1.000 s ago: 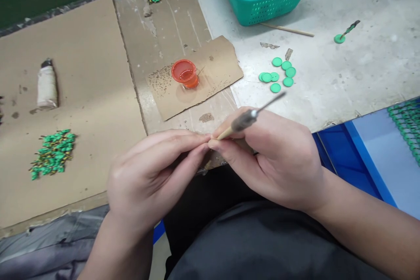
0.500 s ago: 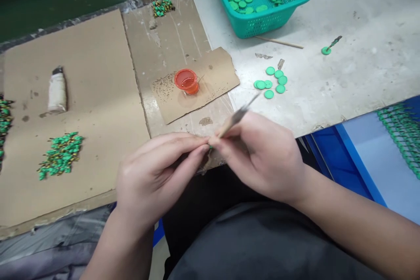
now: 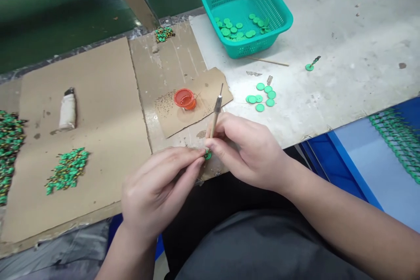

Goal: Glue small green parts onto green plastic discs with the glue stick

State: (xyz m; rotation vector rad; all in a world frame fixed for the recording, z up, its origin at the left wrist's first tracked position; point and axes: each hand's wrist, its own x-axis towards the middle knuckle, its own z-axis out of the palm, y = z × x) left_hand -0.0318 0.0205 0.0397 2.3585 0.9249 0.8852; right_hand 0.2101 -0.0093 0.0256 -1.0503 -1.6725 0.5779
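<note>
A small green piece (image 3: 208,154) is pinched between the thumb and fingers of my left hand (image 3: 160,183); most of it is hidden. My right hand (image 3: 251,148) is closed around a thin wooden-handled tool (image 3: 217,111) with a dark collar and a narrow metal end that points up and away. The fingertips of both hands nearly meet at the green piece. Just beyond them, a small orange-red cup (image 3: 185,99) holding clear liquid stands on a torn cardboard piece (image 3: 213,83). Several flat green discs (image 3: 260,107) lie to the right of the cup.
A teal basket (image 3: 244,48) holding green discs stands at the back, with a thin stick (image 3: 272,61) before it. One disc with an upright stem (image 3: 309,67) is farther right. Left, on cardboard, lie small green-and-yellow pieces (image 3: 68,169) and a white-wrapped object (image 3: 68,111).
The tool in my right hand has swung from leaning right to nearly upright. More of the green piece shows at my fingertips. The whole view has shifted, showing more of the basket.
</note>
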